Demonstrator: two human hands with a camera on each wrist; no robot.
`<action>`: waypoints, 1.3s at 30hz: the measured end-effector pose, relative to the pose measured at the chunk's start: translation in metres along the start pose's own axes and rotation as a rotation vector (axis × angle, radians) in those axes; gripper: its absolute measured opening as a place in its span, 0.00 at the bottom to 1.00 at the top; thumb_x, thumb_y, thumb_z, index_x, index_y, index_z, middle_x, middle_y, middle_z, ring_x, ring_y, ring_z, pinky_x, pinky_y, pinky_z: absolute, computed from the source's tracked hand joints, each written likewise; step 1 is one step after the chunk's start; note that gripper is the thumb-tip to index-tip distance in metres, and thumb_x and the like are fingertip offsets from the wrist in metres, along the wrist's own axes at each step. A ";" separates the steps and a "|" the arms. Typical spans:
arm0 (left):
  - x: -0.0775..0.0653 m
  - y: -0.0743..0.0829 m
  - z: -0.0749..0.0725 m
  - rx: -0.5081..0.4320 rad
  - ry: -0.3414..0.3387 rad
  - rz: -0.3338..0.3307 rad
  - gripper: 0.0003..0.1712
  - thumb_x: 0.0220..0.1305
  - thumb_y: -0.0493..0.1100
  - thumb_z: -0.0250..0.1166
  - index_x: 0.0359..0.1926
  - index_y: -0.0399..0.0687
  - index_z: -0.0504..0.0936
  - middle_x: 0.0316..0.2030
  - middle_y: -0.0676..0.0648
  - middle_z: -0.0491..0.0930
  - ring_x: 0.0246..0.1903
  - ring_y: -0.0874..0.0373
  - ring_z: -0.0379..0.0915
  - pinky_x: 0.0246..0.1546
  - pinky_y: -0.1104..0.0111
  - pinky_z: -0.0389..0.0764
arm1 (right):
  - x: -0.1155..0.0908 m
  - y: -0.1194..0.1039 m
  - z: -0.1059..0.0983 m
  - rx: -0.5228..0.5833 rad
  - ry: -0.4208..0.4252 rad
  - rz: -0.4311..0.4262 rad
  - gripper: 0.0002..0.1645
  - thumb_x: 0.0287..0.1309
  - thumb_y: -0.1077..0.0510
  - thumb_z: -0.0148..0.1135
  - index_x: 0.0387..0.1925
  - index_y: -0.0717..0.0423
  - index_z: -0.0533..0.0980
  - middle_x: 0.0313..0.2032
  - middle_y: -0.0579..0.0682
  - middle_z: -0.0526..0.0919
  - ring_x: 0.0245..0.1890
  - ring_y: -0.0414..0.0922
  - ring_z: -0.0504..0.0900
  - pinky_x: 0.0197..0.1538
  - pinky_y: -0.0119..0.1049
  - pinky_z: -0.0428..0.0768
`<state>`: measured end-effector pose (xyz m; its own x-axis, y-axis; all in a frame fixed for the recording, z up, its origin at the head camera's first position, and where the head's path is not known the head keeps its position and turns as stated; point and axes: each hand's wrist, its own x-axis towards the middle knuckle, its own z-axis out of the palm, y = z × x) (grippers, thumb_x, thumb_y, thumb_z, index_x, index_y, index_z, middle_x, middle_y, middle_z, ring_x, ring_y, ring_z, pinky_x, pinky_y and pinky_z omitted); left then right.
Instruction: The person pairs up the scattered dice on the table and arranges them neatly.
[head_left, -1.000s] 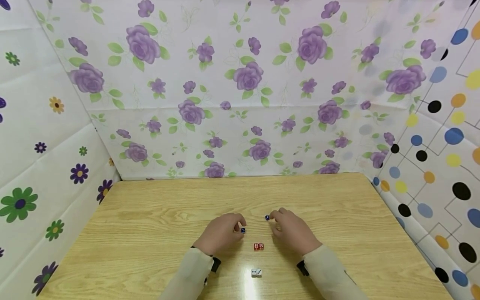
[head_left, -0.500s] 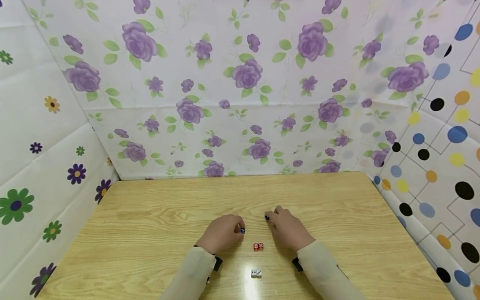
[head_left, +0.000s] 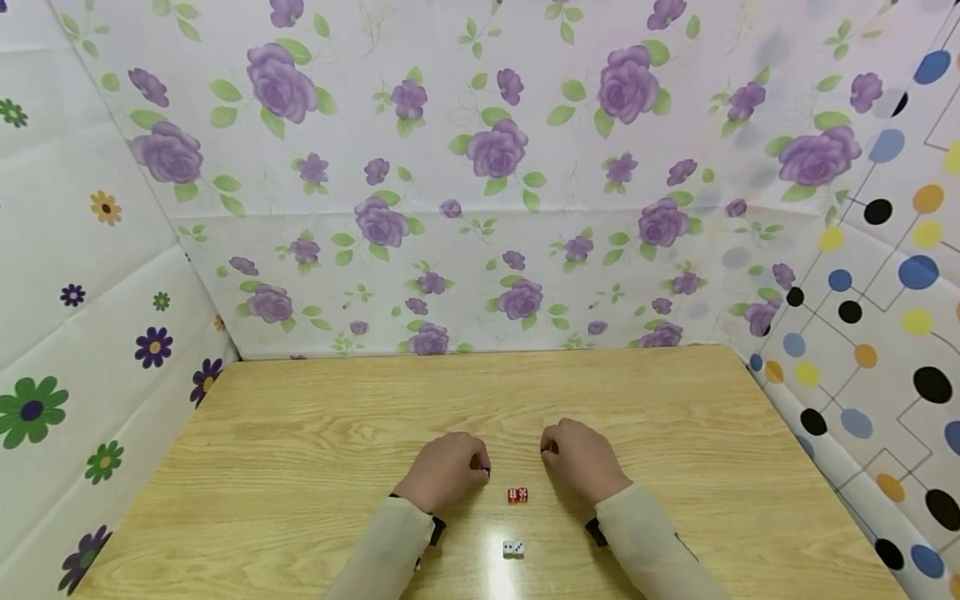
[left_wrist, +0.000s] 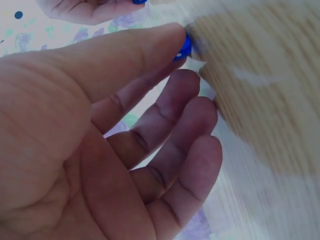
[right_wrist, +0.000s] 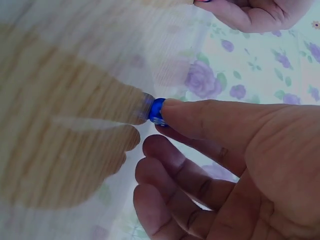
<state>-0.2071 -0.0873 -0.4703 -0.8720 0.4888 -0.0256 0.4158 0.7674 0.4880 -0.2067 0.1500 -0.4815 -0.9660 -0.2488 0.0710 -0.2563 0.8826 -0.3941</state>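
Observation:
My left hand [head_left: 447,469] pinches a blue die [left_wrist: 184,48] between thumb and index finger, low over the table; in the head view the fingers nearly cover it. Across a short gap, my right hand [head_left: 581,460] holds another blue die [right_wrist: 158,111] between thumb and index fingertip, close to the tabletop. The other fingers of both hands curl loosely beneath. Between the hands and a little nearer to me, two red dice [head_left: 517,495] sit side by side. Closer still lie two white dice [head_left: 513,548], also side by side.
The wooden table [head_left: 315,408] reaches back to a flowered cloth wall [head_left: 450,275]. A daisy-print cloth [head_left: 112,333] stands on the left and a dotted cloth [head_left: 847,350] on the right. Light glares on the table near the white dice.
The right hand has closed its fingers on its blue die and drawn it slightly toward me. The left hand has gripped its own die and shifted slightly nearer. Red and white dice stay put.

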 end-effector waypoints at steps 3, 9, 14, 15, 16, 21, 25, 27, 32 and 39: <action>-0.001 0.002 0.000 0.001 0.010 0.000 0.05 0.64 0.39 0.72 0.31 0.53 0.86 0.29 0.60 0.80 0.30 0.65 0.73 0.35 0.65 0.78 | -0.001 -0.002 -0.001 -0.014 0.009 0.001 0.07 0.62 0.61 0.72 0.29 0.47 0.85 0.29 0.42 0.80 0.31 0.39 0.76 0.36 0.41 0.80; -0.002 0.005 0.003 0.007 0.029 0.004 0.05 0.64 0.37 0.70 0.32 0.52 0.86 0.31 0.59 0.82 0.31 0.65 0.75 0.43 0.61 0.82 | -0.003 -0.004 -0.003 -0.040 0.028 0.006 0.08 0.60 0.60 0.74 0.26 0.46 0.84 0.28 0.41 0.80 0.30 0.39 0.77 0.34 0.40 0.80; -0.001 0.007 0.006 0.021 0.030 0.006 0.05 0.65 0.37 0.70 0.33 0.51 0.87 0.31 0.57 0.82 0.32 0.65 0.76 0.52 0.55 0.82 | -0.005 -0.005 -0.002 -0.028 0.018 0.018 0.10 0.61 0.61 0.72 0.25 0.46 0.83 0.27 0.40 0.81 0.27 0.38 0.74 0.31 0.39 0.77; -0.001 0.008 0.007 0.021 0.029 0.005 0.05 0.65 0.36 0.70 0.33 0.51 0.87 0.31 0.57 0.82 0.32 0.65 0.76 0.53 0.54 0.81 | -0.005 -0.005 -0.001 -0.027 0.016 0.020 0.11 0.62 0.62 0.71 0.25 0.46 0.83 0.26 0.40 0.81 0.26 0.38 0.74 0.31 0.38 0.76; -0.001 0.008 0.007 0.018 0.027 0.003 0.05 0.65 0.36 0.70 0.33 0.51 0.87 0.31 0.57 0.82 0.32 0.65 0.76 0.53 0.54 0.81 | -0.005 -0.005 -0.001 -0.028 0.017 0.020 0.11 0.62 0.62 0.71 0.25 0.46 0.83 0.26 0.40 0.81 0.25 0.38 0.73 0.30 0.38 0.76; 0.000 0.008 0.008 0.010 0.026 0.004 0.05 0.65 0.36 0.69 0.33 0.52 0.86 0.31 0.59 0.82 0.32 0.66 0.76 0.58 0.51 0.79 | -0.005 -0.006 0.000 -0.044 0.033 0.017 0.12 0.61 0.63 0.70 0.24 0.46 0.83 0.24 0.40 0.81 0.23 0.37 0.73 0.27 0.38 0.75; 0.000 0.009 0.006 0.018 0.032 0.019 0.04 0.65 0.37 0.69 0.34 0.51 0.87 0.31 0.58 0.82 0.32 0.65 0.77 0.56 0.53 0.80 | -0.005 -0.005 0.000 -0.045 0.046 0.016 0.12 0.61 0.64 0.69 0.24 0.46 0.83 0.24 0.40 0.81 0.23 0.37 0.73 0.27 0.38 0.75; 0.001 0.009 0.006 0.016 0.030 0.019 0.05 0.65 0.36 0.69 0.33 0.51 0.87 0.32 0.58 0.82 0.33 0.65 0.77 0.49 0.57 0.82 | -0.005 -0.004 0.000 -0.040 0.044 0.016 0.12 0.61 0.64 0.69 0.24 0.46 0.83 0.24 0.40 0.81 0.23 0.37 0.73 0.27 0.38 0.75; 0.001 0.006 0.005 -0.012 0.017 0.004 0.05 0.65 0.37 0.70 0.33 0.53 0.87 0.32 0.59 0.81 0.34 0.64 0.76 0.38 0.64 0.80 | -0.004 -0.004 0.000 -0.020 0.033 0.014 0.12 0.61 0.64 0.69 0.24 0.46 0.83 0.25 0.40 0.81 0.23 0.37 0.72 0.27 0.38 0.75; 0.004 0.003 0.006 -0.004 0.021 0.015 0.05 0.66 0.38 0.70 0.33 0.54 0.84 0.28 0.60 0.76 0.29 0.66 0.71 0.35 0.66 0.77 | -0.001 -0.005 0.005 -0.027 0.036 0.016 0.09 0.62 0.62 0.71 0.27 0.47 0.83 0.25 0.41 0.79 0.24 0.38 0.72 0.28 0.37 0.74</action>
<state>-0.2077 -0.0811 -0.4742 -0.8708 0.4916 0.0004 0.4282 0.7581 0.4918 -0.2047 0.1440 -0.4840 -0.9705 -0.2203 0.0976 -0.2409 0.8969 -0.3708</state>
